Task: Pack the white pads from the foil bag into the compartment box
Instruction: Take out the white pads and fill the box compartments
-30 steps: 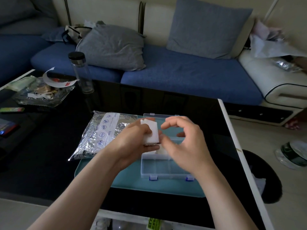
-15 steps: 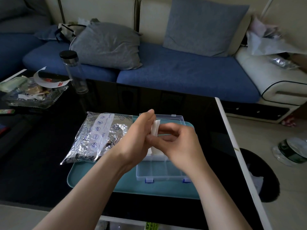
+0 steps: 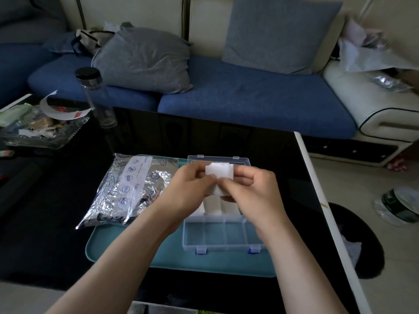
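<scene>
A glossy black surface [image 3: 56,223] before a blue sofa [image 3: 249,96] carries a teal tray [image 3: 136,252]. Above the compartment box [image 3: 217,236], the left hand [image 3: 188,189] and right hand [image 3: 256,191] pinch stacked white pads [image 3: 220,175] between them; the foil bag [image 3: 129,189] lies left.

The left hand [image 3: 190,189] and right hand [image 3: 256,193] are covering the box's [image 3: 217,236] far compartments, so the number of pads [image 3: 213,206] standing there cannot be told. Fingers are hiding the held pad's [image 3: 219,172] near edge. The bottom edge is cutting off both forearms [image 3: 127,257]. The bag's [image 3: 131,189] print is too small to read.
</scene>
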The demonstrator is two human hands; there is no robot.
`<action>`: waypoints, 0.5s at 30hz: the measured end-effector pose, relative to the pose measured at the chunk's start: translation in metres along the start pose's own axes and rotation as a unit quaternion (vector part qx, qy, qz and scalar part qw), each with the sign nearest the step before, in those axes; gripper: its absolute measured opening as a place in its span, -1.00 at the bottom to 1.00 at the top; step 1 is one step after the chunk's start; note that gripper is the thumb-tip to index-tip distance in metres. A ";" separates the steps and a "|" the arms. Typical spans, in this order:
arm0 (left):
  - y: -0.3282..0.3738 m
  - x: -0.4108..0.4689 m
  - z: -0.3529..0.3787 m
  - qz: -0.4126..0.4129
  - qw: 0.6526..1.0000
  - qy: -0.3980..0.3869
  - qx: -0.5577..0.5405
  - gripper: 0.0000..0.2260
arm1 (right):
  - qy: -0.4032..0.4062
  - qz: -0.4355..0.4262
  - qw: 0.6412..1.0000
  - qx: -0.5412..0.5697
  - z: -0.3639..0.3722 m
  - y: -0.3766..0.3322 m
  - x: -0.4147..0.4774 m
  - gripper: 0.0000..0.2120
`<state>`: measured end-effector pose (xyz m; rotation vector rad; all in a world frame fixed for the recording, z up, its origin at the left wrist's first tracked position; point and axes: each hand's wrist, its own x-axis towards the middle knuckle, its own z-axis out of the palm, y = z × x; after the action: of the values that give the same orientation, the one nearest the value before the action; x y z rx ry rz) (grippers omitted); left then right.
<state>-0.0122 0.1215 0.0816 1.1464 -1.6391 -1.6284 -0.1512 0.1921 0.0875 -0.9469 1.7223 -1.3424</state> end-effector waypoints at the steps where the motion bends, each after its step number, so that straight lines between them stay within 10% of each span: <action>1: -0.002 0.002 -0.001 0.007 1.000 0.012 0.007 -0.81 | -0.006 -0.001 1.000 -0.004 0.000 0.000 0.001 -0.82; 8: -0.016 0.013 -0.013 0.045 0.952 0.092 0.288 -0.83 | 0.034 0.052 0.996 -0.062 0.002 0.020 0.016 -0.80; 15: -0.031 0.008 -0.019 0.058 0.864 -0.003 0.500 -0.70 | 0.032 0.142 0.980 -0.134 0.012 0.049 0.030 -0.81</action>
<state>0.0062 0.1076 0.0519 1.4252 -2.5929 -0.6184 -0.1592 0.1695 0.0343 -0.7706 2.0366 -0.9809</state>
